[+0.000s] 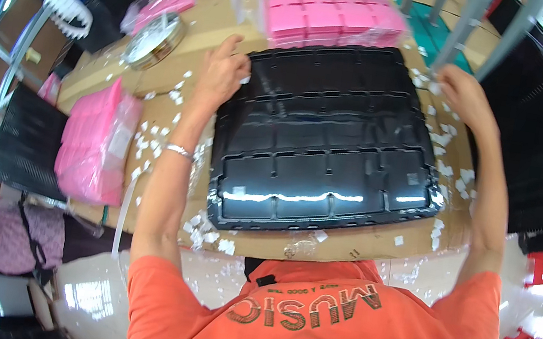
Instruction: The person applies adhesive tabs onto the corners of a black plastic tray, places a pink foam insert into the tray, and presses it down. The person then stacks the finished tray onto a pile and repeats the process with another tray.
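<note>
A large black plastic tray (333,130) with molded compartments lies flat on the brown cardboard-covered table in front of me. Small pale squares stick to its near left and right corners. My left hand (224,75) is at the tray's far left edge, its fingers mostly curled; a tiny white bit shows by the fingertips, and whether they grip it I cannot make out. Beyond the far right corner, my right hand (463,98) is closed in a pinch, with a small whitish piece (434,87) at its fingertips.
Stacked pink sheets (334,10) lie behind the tray; another wrapped pink stack (97,140) stands left. A tape roll (156,40) sits far left. White paper scraps (202,233) litter the table. Black trays (537,132) stand at right, beside grey metal posts (462,29). Other people work at left.
</note>
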Motion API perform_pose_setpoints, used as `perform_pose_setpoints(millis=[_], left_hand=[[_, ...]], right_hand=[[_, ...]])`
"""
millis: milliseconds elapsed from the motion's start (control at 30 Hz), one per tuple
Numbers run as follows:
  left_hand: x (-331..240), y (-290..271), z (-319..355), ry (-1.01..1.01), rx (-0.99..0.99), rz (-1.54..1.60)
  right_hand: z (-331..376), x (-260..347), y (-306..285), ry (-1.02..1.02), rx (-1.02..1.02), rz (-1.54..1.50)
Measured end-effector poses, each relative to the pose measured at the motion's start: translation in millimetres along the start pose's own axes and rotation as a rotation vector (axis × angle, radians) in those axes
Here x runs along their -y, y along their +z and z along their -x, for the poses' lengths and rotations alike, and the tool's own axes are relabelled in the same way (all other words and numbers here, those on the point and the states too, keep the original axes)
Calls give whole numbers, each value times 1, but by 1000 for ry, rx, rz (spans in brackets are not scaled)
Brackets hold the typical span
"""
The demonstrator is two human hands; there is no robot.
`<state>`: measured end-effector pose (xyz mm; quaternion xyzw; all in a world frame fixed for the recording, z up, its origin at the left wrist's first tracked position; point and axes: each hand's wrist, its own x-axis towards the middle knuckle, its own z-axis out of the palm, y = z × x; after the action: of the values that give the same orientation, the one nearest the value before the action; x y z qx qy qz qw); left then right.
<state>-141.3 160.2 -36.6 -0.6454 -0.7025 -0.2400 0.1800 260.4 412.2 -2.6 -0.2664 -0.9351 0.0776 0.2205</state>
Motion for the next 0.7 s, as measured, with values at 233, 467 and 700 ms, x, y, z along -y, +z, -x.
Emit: perform_pose_setpoints(millis=[233, 467, 700], left_hand=[[-8, -62, 31, -52, -162, -61], [36, -100, 48, -389, 146, -544], [-10, -6, -78, 87, -90, 101]], right_hand=[[38, 7, -19, 168, 57, 88], [-53, 15, 9, -158, -228, 86], [-158, 14, 66, -363, -330, 25]])
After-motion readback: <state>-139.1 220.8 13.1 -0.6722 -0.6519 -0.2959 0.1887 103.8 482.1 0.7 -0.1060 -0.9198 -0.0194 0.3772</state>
